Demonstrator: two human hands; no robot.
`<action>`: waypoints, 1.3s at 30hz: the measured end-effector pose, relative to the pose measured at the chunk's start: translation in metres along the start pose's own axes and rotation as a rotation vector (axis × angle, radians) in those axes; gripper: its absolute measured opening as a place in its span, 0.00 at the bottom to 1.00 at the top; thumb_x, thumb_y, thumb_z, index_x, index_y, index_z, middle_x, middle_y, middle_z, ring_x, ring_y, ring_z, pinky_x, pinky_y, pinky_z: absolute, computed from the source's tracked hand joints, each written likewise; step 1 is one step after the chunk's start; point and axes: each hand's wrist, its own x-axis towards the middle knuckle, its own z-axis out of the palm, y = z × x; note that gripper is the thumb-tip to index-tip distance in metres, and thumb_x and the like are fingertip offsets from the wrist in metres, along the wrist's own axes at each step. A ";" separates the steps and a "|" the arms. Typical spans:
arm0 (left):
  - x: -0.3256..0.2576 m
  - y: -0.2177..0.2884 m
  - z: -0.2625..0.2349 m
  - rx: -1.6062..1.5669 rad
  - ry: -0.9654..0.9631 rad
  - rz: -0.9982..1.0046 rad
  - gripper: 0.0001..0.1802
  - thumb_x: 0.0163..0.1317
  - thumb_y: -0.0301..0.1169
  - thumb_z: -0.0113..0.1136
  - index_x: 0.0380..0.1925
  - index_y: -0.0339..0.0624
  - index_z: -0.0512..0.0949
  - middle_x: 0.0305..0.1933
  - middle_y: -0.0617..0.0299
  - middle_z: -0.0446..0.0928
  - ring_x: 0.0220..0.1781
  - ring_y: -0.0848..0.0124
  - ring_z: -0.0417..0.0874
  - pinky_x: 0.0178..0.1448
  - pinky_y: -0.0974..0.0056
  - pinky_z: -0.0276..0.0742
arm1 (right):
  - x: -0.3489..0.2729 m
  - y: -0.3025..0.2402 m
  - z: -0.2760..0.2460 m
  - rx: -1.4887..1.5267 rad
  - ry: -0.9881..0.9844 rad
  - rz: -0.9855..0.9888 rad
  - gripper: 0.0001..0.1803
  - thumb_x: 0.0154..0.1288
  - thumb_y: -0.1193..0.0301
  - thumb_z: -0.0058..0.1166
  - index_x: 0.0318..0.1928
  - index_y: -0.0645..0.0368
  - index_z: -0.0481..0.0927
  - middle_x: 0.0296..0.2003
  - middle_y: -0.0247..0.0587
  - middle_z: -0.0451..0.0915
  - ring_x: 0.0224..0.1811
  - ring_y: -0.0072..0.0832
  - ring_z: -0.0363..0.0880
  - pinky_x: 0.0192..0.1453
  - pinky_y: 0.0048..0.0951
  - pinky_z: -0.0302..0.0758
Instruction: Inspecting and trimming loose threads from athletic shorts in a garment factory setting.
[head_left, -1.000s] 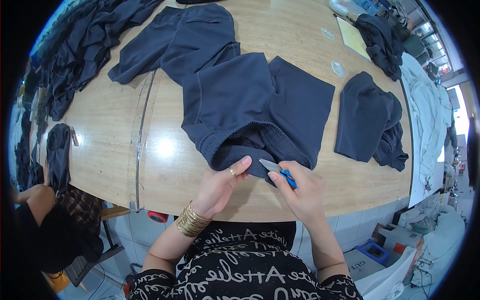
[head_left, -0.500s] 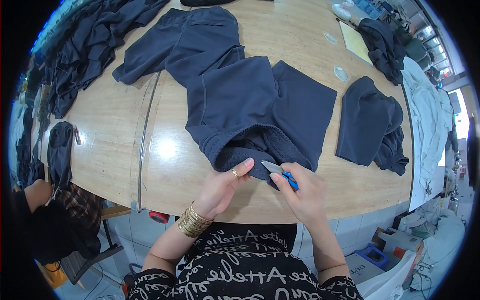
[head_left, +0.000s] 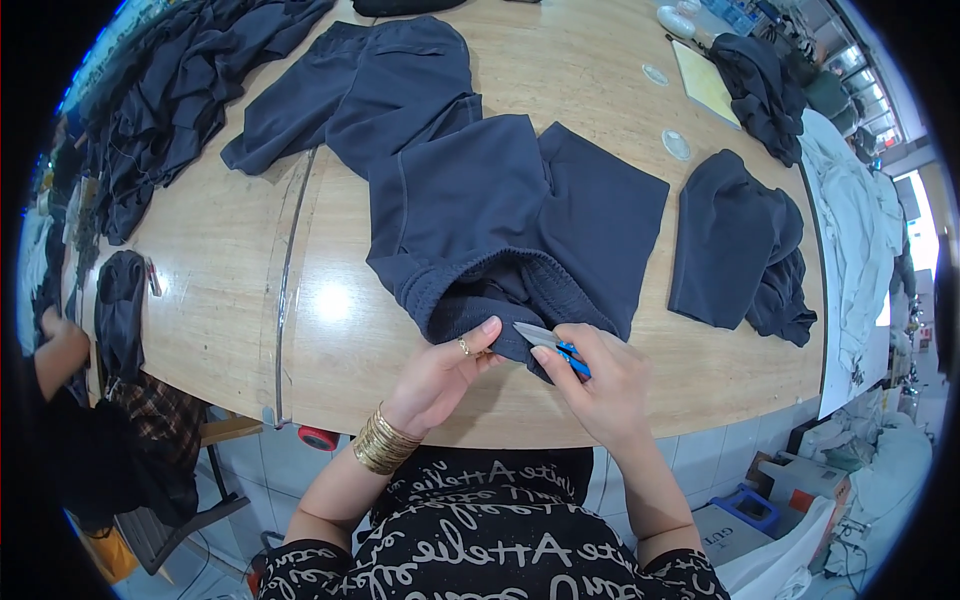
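Note:
A pair of dark navy shorts (head_left: 465, 195) lies on the table with its elastic waistband toward me, the waist opening gaping. My left hand (head_left: 440, 375) pinches the near edge of the waistband, thumb on top and fingers beneath. In my right hand (head_left: 608, 385) is a pair of thread snips (head_left: 573, 358) with blue handles and grey metal blades. The blade tips point left and rest at the waistband, close to my left thumb. Whether a thread lies between the blades is too small to tell.
More navy shorts (head_left: 385, 75) lie beyond, touching the first pair. A dark garment heap (head_left: 190, 90) covers the far left, and another folded navy garment (head_left: 735, 240) lies at right. Pale cloth (head_left: 850, 240) hangs past the right edge. A co-worker's hand (head_left: 62, 350) is at far left.
My hands and the snips stay at the waistband, shifting very slightly. At the left, the co-worker's hand has risen and moved away from the table's near edge.

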 end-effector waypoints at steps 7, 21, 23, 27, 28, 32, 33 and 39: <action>0.000 0.002 -0.001 0.006 -0.067 -0.012 0.14 0.67 0.33 0.51 0.49 0.40 0.74 0.49 0.62 0.77 0.53 0.73 0.76 0.59 0.61 0.69 | 0.002 0.001 -0.003 0.071 -0.026 0.021 0.11 0.53 0.65 0.63 0.30 0.57 0.77 0.20 0.35 0.75 0.19 0.28 0.75 0.23 0.26 0.68; 0.000 0.008 -0.003 0.048 -0.184 -0.019 0.15 0.70 0.35 0.46 0.48 0.36 0.74 0.48 0.61 0.77 0.54 0.73 0.74 0.61 0.63 0.67 | 0.015 0.005 -0.012 0.063 -0.105 -0.102 0.11 0.53 0.64 0.63 0.30 0.57 0.78 0.22 0.34 0.78 0.22 0.29 0.76 0.26 0.26 0.70; 0.001 0.006 -0.007 0.018 -0.192 -0.036 0.15 0.70 0.35 0.46 0.48 0.36 0.74 0.48 0.61 0.76 0.54 0.73 0.74 0.61 0.63 0.67 | 0.015 0.005 -0.011 0.071 -0.096 -0.123 0.11 0.53 0.64 0.63 0.30 0.57 0.78 0.22 0.34 0.78 0.22 0.29 0.76 0.26 0.26 0.70; 0.000 0.006 -0.004 -0.038 -0.221 -0.053 0.16 0.70 0.35 0.45 0.49 0.35 0.73 0.49 0.60 0.76 0.54 0.73 0.74 0.62 0.63 0.67 | 0.014 0.002 -0.009 0.047 -0.082 -0.107 0.11 0.53 0.64 0.63 0.30 0.56 0.78 0.22 0.34 0.77 0.21 0.28 0.76 0.25 0.26 0.69; 0.000 0.006 -0.005 -0.038 -0.221 -0.054 0.16 0.70 0.35 0.45 0.49 0.35 0.73 0.49 0.60 0.76 0.54 0.73 0.74 0.62 0.63 0.67 | 0.014 0.002 -0.008 0.037 -0.063 -0.110 0.11 0.53 0.64 0.63 0.30 0.56 0.78 0.22 0.33 0.77 0.21 0.28 0.76 0.25 0.25 0.69; 0.000 0.005 -0.006 -0.053 -0.224 -0.068 0.17 0.71 0.36 0.44 0.49 0.34 0.72 0.50 0.59 0.76 0.54 0.72 0.75 0.63 0.62 0.67 | 0.013 0.002 -0.007 0.021 -0.066 -0.110 0.11 0.53 0.64 0.63 0.30 0.56 0.78 0.21 0.33 0.77 0.20 0.27 0.75 0.24 0.25 0.69; 0.000 0.005 -0.006 -0.045 -0.224 -0.058 0.17 0.71 0.36 0.44 0.49 0.34 0.72 0.50 0.59 0.76 0.54 0.72 0.75 0.63 0.62 0.67 | 0.013 0.002 -0.007 0.016 -0.057 -0.122 0.11 0.53 0.63 0.63 0.30 0.57 0.78 0.21 0.33 0.77 0.20 0.27 0.75 0.24 0.25 0.69; 0.003 0.004 -0.008 -0.033 -0.226 -0.045 0.17 0.71 0.35 0.44 0.49 0.34 0.72 0.50 0.59 0.75 0.54 0.72 0.74 0.63 0.62 0.67 | 0.012 0.005 -0.004 0.012 -0.046 -0.133 0.11 0.53 0.64 0.63 0.29 0.57 0.78 0.21 0.33 0.77 0.20 0.27 0.75 0.24 0.25 0.68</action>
